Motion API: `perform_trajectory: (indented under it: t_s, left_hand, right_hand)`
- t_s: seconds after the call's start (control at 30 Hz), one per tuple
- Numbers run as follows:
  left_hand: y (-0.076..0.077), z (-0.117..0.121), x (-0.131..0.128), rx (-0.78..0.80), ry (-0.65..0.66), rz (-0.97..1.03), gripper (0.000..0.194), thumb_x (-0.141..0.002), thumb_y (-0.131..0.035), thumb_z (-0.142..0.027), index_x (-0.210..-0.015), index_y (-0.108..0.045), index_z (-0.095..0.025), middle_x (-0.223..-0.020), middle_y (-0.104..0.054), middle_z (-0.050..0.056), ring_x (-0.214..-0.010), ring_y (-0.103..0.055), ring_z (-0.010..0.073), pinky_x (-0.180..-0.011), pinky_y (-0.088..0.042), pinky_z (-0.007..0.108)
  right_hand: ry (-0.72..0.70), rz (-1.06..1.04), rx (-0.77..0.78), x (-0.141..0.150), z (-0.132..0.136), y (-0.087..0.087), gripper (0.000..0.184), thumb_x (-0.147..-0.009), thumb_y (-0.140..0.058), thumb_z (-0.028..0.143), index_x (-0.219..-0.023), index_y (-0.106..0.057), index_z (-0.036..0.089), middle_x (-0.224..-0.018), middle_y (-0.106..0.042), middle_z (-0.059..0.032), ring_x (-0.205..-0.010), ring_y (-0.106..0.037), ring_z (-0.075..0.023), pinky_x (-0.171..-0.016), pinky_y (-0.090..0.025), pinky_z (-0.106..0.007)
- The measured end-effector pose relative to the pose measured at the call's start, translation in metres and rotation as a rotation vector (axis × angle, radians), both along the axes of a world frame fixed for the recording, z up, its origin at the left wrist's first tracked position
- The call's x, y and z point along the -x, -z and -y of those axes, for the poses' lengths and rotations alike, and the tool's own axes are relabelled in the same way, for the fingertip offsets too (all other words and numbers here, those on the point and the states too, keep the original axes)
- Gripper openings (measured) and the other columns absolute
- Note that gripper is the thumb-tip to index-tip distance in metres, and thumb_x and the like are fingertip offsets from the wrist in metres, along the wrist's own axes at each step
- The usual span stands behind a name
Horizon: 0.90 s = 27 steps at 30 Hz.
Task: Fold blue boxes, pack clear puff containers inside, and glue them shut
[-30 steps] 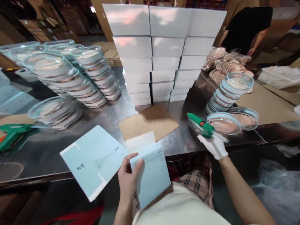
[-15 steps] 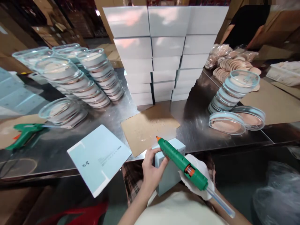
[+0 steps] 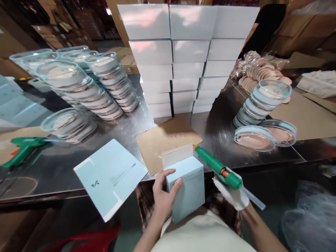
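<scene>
My left hand (image 3: pixel 165 192) grips the left side of a pale blue box (image 3: pixel 189 190), thumb on the near face and fingers over the top edge. A whitish flap (image 3: pixel 177 155) stands up from the box's far edge. My right hand (image 3: pixel 233 193), in a white glove, is shut on a green glue gun (image 3: pixel 216 166); its fingers are mostly hidden beneath the gun. The orange nozzle points up and left, close to the flap's right end. A clear glue stick (image 3: pixel 253 198) juts from the gun's rear. Flat on the left lies a light blue printed sheet (image 3: pixel 111 178).
A brown cardboard piece (image 3: pixel 154 150) lies beyond the box. White boxes (image 3: pixel 185 78) are stacked behind it. Round clear containers stand in stacks on the left (image 3: pixel 105 101) and right (image 3: pixel 252 108). A second green glue gun (image 3: pixel 23 148) rests far left.
The glue gun in my right hand has moved right, off the box. The flap now shows upright at the far edge. My left hand and the box have shifted slightly left.
</scene>
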<state>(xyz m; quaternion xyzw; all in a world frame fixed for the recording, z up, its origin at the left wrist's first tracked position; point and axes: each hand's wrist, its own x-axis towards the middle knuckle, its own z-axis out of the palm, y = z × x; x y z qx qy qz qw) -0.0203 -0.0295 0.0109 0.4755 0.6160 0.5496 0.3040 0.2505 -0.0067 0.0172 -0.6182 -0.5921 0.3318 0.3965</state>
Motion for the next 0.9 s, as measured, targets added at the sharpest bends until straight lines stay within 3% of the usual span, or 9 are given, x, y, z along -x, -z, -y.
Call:
perform_trajectory:
  t_s: [0.17,0.27,0.4,0.5,0.6,0.67,0.77,0.83,0.9]
  left_hand:
    - [-0.003,0.005,0.027,0.006,-0.172,0.065,0.032,-0.078,-0.085,-0.047,-0.098,-0.077,-0.023,-0.101,-0.07,0.003,-0.096,-0.065,0.0224,-0.086,-0.05,0.031]
    - [-0.009,0.005,0.041,-0.064,-0.226,0.054,0.03,-0.077,-0.084,-0.045,-0.096,-0.076,-0.023,-0.094,-0.069,0.001,-0.092,-0.063,0.0211,-0.086,-0.049,0.03]
    - [-0.009,0.013,0.051,-0.073,-0.254,0.037,0.028,-0.075,-0.085,-0.044,-0.093,-0.076,-0.024,-0.094,-0.069,0.001,-0.095,-0.063,0.0216,-0.091,-0.048,0.031]
    - [-0.002,0.019,0.052,-0.009,-0.263,0.062,0.032,-0.073,-0.085,-0.049,-0.091,-0.076,-0.024,-0.099,-0.071,0.002,-0.107,-0.063,0.0254,-0.099,-0.046,0.034]
    - [0.002,0.017,0.045,0.041,-0.201,0.1,0.037,-0.071,-0.085,-0.054,-0.09,-0.077,-0.024,-0.1,-0.072,0.003,-0.104,-0.064,0.0263,-0.094,-0.048,0.034]
    - [0.002,0.01,0.035,0.048,-0.099,0.132,0.039,-0.072,-0.084,-0.057,-0.09,-0.077,-0.024,-0.096,-0.072,0.004,-0.094,-0.064,0.025,-0.085,-0.05,0.033]
    - [0.002,0.001,0.019,0.046,0.068,0.191,0.042,-0.071,-0.086,-0.06,-0.09,-0.077,-0.023,-0.095,-0.072,0.006,-0.1,-0.067,0.0282,-0.085,-0.051,0.034]
    - [0.003,-0.003,0.01,0.052,0.132,0.233,0.043,-0.07,-0.087,-0.059,-0.089,-0.075,-0.022,-0.106,-0.073,0.008,-0.115,-0.066,0.0321,-0.092,-0.052,0.036]
    - [0.006,-0.005,0.005,0.044,0.118,0.296,0.045,-0.07,-0.089,-0.056,-0.094,-0.072,-0.022,-0.116,-0.071,0.01,-0.119,-0.067,0.0324,-0.093,-0.053,0.036]
  right_hand:
    - [0.11,-0.307,0.293,-0.001,-0.059,-0.014,0.044,-0.069,-0.081,0.053,-0.094,-0.078,0.017,-0.065,-0.07,-0.0026,-0.051,-0.056,-0.0149,-0.049,-0.047,-0.029]
    - [0.027,-0.348,0.484,0.008,-0.111,-0.018,0.046,-0.082,-0.064,0.053,-0.099,-0.079,0.013,-0.049,-0.056,0.0019,-0.042,-0.043,-0.0116,-0.042,-0.034,-0.024]
    - [0.048,-0.236,0.522,0.006,-0.153,-0.013,0.038,-0.09,-0.059,0.047,-0.079,-0.072,0.014,-0.063,-0.069,-0.0076,-0.055,-0.059,-0.0156,-0.053,-0.047,-0.027]
    - [0.145,-0.073,0.449,-0.006,-0.148,-0.018,0.033,-0.084,-0.074,0.042,-0.066,-0.064,0.016,-0.076,-0.074,-0.0139,-0.083,-0.072,-0.0231,-0.069,-0.052,-0.027]
    - [0.199,0.0,0.294,-0.002,-0.119,-0.027,0.025,-0.081,-0.078,0.04,-0.084,-0.073,0.017,-0.097,-0.078,-0.0116,-0.105,-0.071,-0.0257,-0.084,-0.053,-0.028]
    - [0.046,-0.135,0.267,0.014,-0.096,-0.031,0.036,-0.079,-0.079,0.047,-0.102,-0.077,0.02,-0.104,-0.079,-0.0085,-0.103,-0.072,-0.0254,-0.088,-0.055,-0.032]
    - [-0.321,-0.473,0.44,0.045,-0.074,-0.027,0.053,-0.072,-0.084,0.056,-0.109,-0.079,0.018,-0.104,-0.08,-0.0077,-0.097,-0.074,-0.0268,-0.091,-0.059,-0.04]
    - [-0.386,-0.598,0.537,0.057,-0.071,-0.021,0.062,-0.066,-0.088,0.06,-0.107,-0.08,0.015,-0.101,-0.08,-0.0083,-0.094,-0.075,-0.0286,-0.091,-0.059,-0.043]
    - [-0.362,-0.619,0.52,0.056,-0.071,-0.017,0.068,-0.066,-0.087,0.067,-0.108,-0.08,0.015,-0.101,-0.08,-0.009,-0.096,-0.075,-0.0303,-0.092,-0.059,-0.044]
